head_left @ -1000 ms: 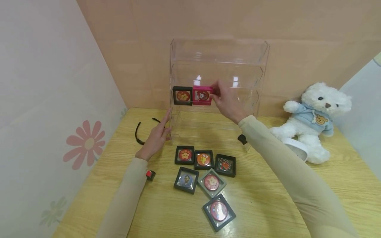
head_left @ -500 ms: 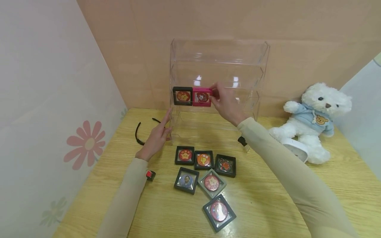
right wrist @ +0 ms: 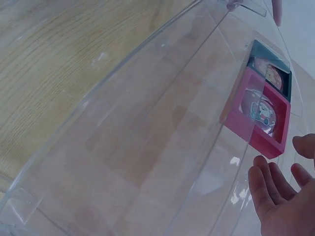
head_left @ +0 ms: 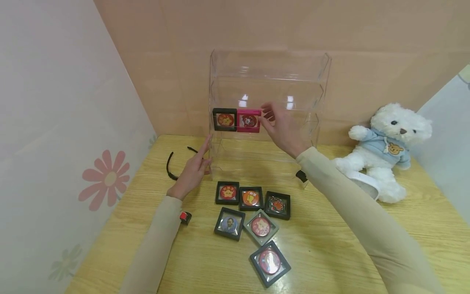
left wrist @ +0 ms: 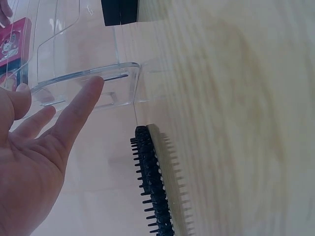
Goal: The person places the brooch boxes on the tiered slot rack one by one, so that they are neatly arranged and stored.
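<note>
A clear tiered acrylic rack [head_left: 271, 77] stands at the back of the table. On its middle tier, at the left end, a black square display frame [head_left: 225, 120] and a pink square display frame [head_left: 249, 121] stand side by side, each with a round badge inside. Just right of the pink frame is my right hand [head_left: 284, 130], its fingers spread and holding nothing; the right wrist view shows a small gap between fingertips and frame. My left hand [head_left: 191, 168] rests against the rack's left side with its fingers extended, also seen in the left wrist view [left wrist: 39, 167].
In front of the rack lie several badge frames, including a grey one [head_left: 261, 227] and a black one [head_left: 227, 192]. A black toothed headband [head_left: 170, 167] is at left, near a small red-and-black object [head_left: 185, 217]. A white teddy bear [head_left: 385, 151] sits at right.
The pink frame has settled slightly lower beside the black one. My right fingers have let go of it and spread apart. My left hand stays at the rack's side.
</note>
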`<state>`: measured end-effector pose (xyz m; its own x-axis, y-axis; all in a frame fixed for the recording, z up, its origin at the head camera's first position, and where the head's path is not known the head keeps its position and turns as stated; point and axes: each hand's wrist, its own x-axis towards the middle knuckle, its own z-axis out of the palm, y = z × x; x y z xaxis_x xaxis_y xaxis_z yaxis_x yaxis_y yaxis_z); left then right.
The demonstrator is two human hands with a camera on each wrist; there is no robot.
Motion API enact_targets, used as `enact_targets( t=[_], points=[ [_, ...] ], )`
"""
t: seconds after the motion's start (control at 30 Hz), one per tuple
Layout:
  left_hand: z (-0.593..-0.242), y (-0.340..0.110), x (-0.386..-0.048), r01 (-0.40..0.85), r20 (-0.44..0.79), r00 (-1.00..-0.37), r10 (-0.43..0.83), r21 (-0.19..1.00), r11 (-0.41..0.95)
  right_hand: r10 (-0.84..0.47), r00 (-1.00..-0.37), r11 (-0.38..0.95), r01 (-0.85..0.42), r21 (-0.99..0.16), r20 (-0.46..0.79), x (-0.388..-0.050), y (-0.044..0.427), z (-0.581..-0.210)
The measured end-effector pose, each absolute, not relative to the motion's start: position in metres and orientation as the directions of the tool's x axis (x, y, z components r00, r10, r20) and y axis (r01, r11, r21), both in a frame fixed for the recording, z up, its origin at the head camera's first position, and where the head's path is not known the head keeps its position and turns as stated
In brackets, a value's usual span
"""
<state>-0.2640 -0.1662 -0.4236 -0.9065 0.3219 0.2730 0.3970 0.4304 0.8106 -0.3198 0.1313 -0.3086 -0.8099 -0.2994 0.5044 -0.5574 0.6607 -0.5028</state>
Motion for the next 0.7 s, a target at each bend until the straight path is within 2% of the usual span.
enact_targets(
  t=[0.23, 0.43, 0.7],
  points=[
    [-0.424, -0.166, -0.265, 0.391, 0.266, -0.91, 0.318, 0.807, 0.443, -0.3, -0.757, 0.609, -0.621, -0.494, 0.581, -0.306, 0.142, -0.304],
    [-0.424, -0.167, -0.266, 0.416, 0.286, -0.903, 0.321, 0.774, 0.478, -0.308, -0.741, 0.607, -0.636, -0.477, 0.597, -0.293, 0.151, -0.309],
    [-0.425, -0.168, -0.267, 0.421, 0.29, -0.897, 0.333, 0.788, 0.449, -0.335, -0.704, 0.566, -0.682, -0.463, 0.627, -0.271, 0.158, -0.322]
  ],
)
